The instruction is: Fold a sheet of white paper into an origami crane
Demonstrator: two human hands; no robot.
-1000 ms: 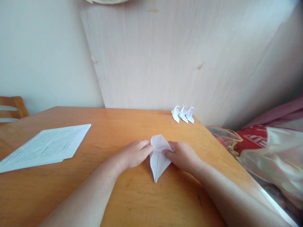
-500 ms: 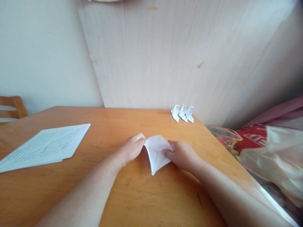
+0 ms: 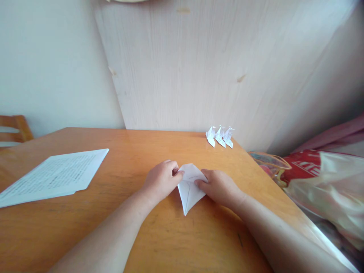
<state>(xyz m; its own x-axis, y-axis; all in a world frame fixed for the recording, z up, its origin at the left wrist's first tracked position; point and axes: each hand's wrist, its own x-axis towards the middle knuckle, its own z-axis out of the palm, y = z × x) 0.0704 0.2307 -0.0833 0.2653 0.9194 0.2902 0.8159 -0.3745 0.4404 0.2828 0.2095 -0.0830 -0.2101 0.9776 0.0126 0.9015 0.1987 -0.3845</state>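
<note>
A folded sheet of white paper, kite-like in outline with a crease down its middle, is held between both hands above the wooden table. My left hand pinches its upper left edge, thumb on top and fingers curled behind. On the right edge, my right hand grips the paper with the thumb lying over its face and the other fingers hidden underneath. The pointed lower corner of the paper faces me.
Three folded paper birds stand at the table's far right corner. A stack of printed sheets lies on the left of the wooden table. Beyond the right edge are a red bag and a pale plastic bag; a chair stands far left.
My left hand has shifted slightly right, its thumb now over the paper's left edge. The paper's left side has flattened and its lower point has dropped a little. My right hand has stayed put.
</note>
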